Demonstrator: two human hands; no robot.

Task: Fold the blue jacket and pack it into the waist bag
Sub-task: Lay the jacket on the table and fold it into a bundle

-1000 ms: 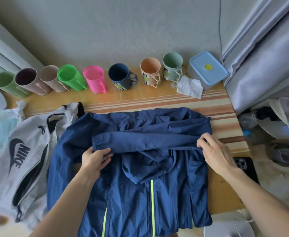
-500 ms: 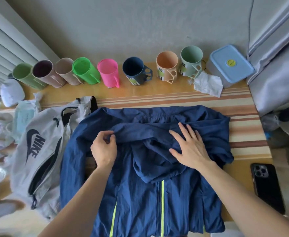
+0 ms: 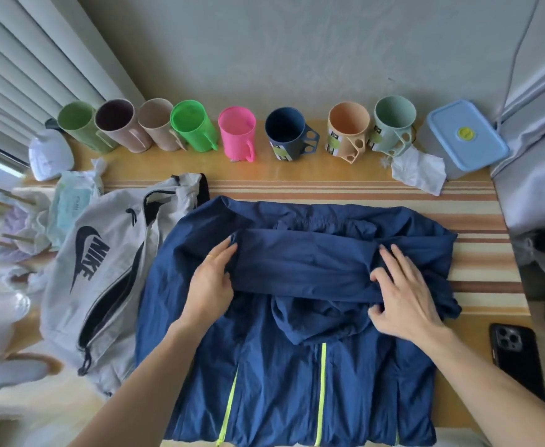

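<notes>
The blue jacket with neon yellow zips lies flat on the table, a sleeve folded across its upper part as a horizontal band. My left hand presses flat against the band's left end, fingers together. My right hand rests on the band's right end, fingers spread and thumb tucked at the fabric's lower edge. The grey waist bag with a black logo lies to the jacket's left, its black zip open; the jacket's edge overlaps it.
A row of coloured mugs lines the wall at the back, with a blue lidded box and a crumpled tissue at the right. A black phone lies at the table's right edge. Clutter fills the left side.
My right hand slid along the folded sleeve from the right edge toward the middle, then back toward the right end. My left hand opened from a pinch to a flat press.
</notes>
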